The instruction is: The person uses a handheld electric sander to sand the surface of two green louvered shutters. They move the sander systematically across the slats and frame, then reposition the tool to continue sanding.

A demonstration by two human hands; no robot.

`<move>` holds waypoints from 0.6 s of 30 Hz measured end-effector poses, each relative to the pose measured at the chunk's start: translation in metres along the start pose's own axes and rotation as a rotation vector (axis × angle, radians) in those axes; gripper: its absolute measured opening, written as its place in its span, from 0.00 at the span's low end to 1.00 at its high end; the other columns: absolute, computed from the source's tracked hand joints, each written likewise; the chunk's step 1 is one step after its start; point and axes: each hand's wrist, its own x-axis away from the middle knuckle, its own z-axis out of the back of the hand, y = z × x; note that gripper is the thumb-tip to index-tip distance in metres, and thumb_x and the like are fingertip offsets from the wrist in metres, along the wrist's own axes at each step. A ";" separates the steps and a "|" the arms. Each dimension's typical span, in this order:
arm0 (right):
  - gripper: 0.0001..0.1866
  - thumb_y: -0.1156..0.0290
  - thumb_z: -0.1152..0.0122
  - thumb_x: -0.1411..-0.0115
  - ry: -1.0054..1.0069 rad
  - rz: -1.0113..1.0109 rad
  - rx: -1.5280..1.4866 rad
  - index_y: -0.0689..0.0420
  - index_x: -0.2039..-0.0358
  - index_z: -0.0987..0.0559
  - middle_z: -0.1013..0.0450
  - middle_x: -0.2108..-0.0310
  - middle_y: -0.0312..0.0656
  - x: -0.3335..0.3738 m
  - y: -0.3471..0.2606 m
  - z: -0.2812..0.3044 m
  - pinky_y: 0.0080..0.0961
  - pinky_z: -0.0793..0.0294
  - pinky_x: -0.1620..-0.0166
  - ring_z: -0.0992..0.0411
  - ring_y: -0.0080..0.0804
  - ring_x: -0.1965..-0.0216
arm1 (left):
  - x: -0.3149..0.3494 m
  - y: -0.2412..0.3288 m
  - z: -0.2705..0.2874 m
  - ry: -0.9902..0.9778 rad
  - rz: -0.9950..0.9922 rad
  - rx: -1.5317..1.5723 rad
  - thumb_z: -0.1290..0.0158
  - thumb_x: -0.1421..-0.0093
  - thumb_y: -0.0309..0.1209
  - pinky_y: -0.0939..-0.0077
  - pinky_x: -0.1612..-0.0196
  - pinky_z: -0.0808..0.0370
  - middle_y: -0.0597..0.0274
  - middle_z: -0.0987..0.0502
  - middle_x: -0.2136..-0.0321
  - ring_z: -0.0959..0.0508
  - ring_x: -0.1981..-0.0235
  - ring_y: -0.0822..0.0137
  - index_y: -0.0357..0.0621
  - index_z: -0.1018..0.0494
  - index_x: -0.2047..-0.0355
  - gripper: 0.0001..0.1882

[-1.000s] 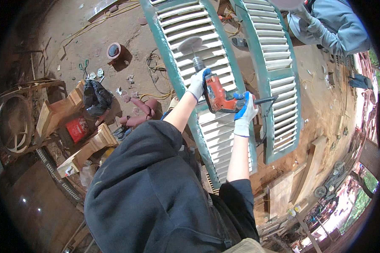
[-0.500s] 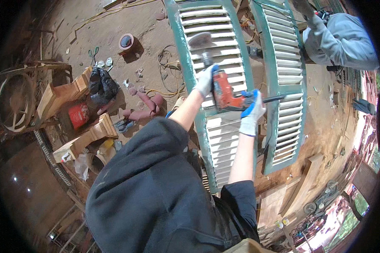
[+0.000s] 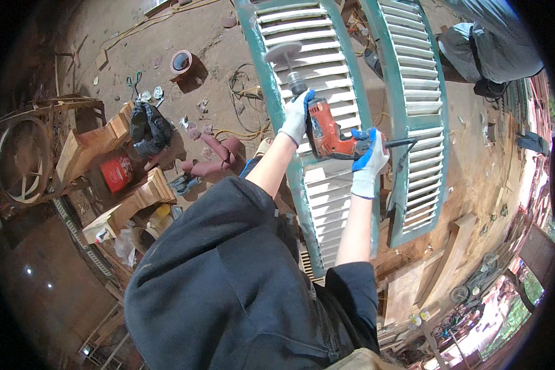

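A red power drill (image 3: 331, 131) with a round sanding disc (image 3: 283, 52) on its chuck is held in both my gloved hands. My left hand (image 3: 297, 117) wraps round the front of the drill, just behind the chuck. Farther back, my right hand (image 3: 370, 153) is closed on the rear handle, from which a black cord leads off to the right. Beneath the tool lies a louvred shutter (image 3: 359, 92) with a green frame and whitish slats. The disc is over its left side in the upper part; whether it touches cannot be told.
A second green shutter (image 3: 417, 132) lies to the right, with another person's grey-clad leg (image 3: 493, 52) beyond it. On the ground at left are a roll of abrasive (image 3: 181, 61), a loose reddish strip (image 3: 219, 157), a black bag (image 3: 148, 128), a red container (image 3: 116, 172) and loose cables (image 3: 245, 92).
The disc and the drill's front have shifted slightly up and left over the shutter, with my left hand. The other person has shifted at upper right. Both my hands keep their grip.
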 end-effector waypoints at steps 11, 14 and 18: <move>0.06 0.73 0.40 0.45 0.053 -0.021 -0.042 0.62 0.72 0.24 0.24 0.78 0.45 -0.002 0.001 0.005 0.30 0.23 0.69 0.24 0.36 0.78 | 0.027 0.010 -0.030 -0.091 -0.041 -0.003 0.41 0.46 0.38 0.73 0.74 0.29 0.66 0.25 0.76 0.26 0.78 0.71 0.46 0.27 0.67 0.11; 0.06 0.72 0.40 0.45 0.081 0.004 -0.049 0.62 0.72 0.25 0.24 0.78 0.45 0.008 0.007 0.004 0.29 0.24 0.69 0.24 0.36 0.77 | 0.029 0.016 -0.025 0.043 -0.033 -0.099 0.43 0.44 0.39 0.70 0.71 0.27 0.65 0.25 0.76 0.25 0.76 0.69 0.47 0.26 0.65 0.11; 0.06 0.72 0.41 0.44 0.042 -0.056 -0.062 0.62 0.73 0.25 0.25 0.78 0.44 0.011 0.011 0.008 0.30 0.24 0.69 0.24 0.36 0.77 | 0.027 0.012 -0.010 0.127 -0.114 -0.112 0.42 0.44 0.39 0.74 0.74 0.26 0.65 0.24 0.76 0.24 0.77 0.70 0.47 0.27 0.69 0.11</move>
